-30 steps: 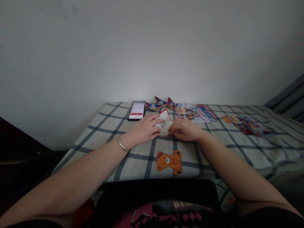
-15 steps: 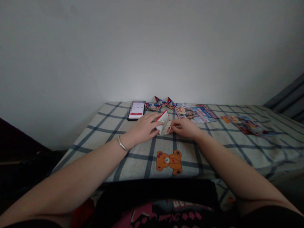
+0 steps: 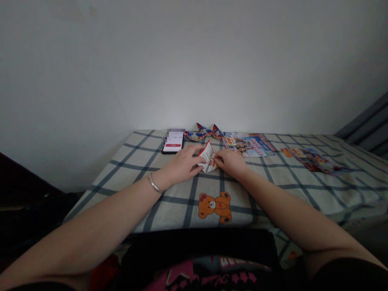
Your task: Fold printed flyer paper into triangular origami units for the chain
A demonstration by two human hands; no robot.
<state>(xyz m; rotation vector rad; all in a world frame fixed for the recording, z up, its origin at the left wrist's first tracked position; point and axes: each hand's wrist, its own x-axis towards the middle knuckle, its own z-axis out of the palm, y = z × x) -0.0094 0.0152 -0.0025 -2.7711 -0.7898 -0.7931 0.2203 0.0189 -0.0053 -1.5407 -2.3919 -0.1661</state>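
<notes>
A small folded sheet of printed paper (image 3: 207,157), white with red edges, stands partly opened between my hands above the checked cloth. On its left side my left hand (image 3: 184,163) grips it between thumb and fingers; a silver bangle circles that wrist. My right hand (image 3: 229,161) pinches the paper's right part, fingertips curled in at the fold. Behind them lies a folded paper piece with pointed peaks (image 3: 206,132), in red, blue and white print. A phone (image 3: 173,142) with a lit screen rests just beyond my left hand.
Two colourful printed flyers lie to the right, a nearer-centre flyer (image 3: 250,144) and a farther-right flyer (image 3: 319,159). The checked cloth (image 3: 169,206) with a printed bear covers the table. A pale wall (image 3: 194,72) rises directly behind it.
My right hand has shifted slightly left and inward along the paper. The folded paper's two sides now stand closer together. My left hand stays nearly in place.
</notes>
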